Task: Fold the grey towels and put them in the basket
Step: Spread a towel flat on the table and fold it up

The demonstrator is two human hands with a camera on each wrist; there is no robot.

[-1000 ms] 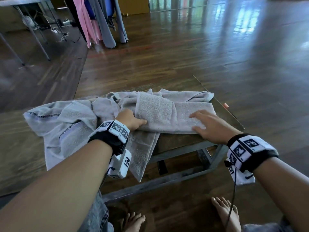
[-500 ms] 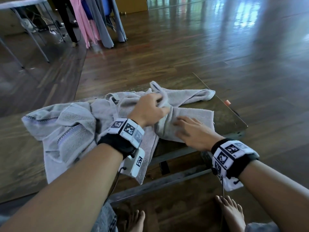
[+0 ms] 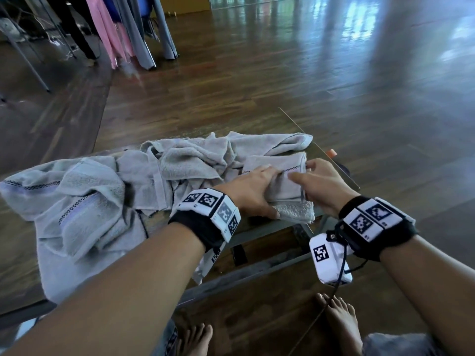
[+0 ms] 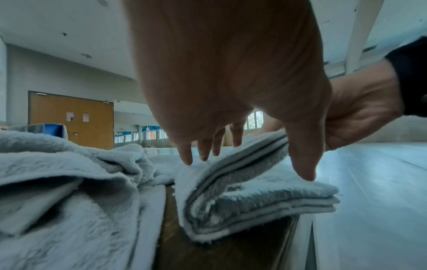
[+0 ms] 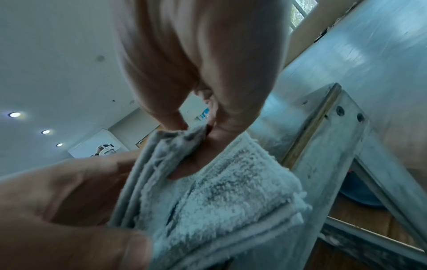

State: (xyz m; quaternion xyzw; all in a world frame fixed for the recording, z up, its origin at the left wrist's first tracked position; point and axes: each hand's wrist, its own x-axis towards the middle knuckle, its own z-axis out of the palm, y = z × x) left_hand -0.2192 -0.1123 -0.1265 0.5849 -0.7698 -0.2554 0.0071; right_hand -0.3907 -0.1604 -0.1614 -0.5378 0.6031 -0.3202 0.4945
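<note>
A folded grey towel (image 3: 285, 176) lies at the front right of the wooden table (image 3: 244, 124). My left hand (image 3: 253, 191) rests on its left part with straight fingers (image 4: 189, 159) pressing the top layer and the thumb (image 4: 305, 173) on the layer below. My right hand (image 3: 312, 176) pinches the towel's right edge (image 5: 175, 138) between thumb and fingers and lifts the top flap (image 4: 254, 151) a little. Unfolded grey towels (image 3: 84, 201) lie crumpled to the left and another (image 3: 205, 158) lies behind. No basket can be made out for certain.
A small orange thing (image 3: 332, 152) sits at the table's right edge. Under the table a blue rounded object (image 5: 360, 191) shows past the metal frame (image 5: 328, 146). Pink and grey cloths (image 3: 120, 29) hang at the back left. My bare feet (image 3: 341, 322) stand by the table's front.
The towel has been folded over again into a smaller stack. My right hand went from lying flat on it to pinching its right edge. My left hand now presses the stack.
</note>
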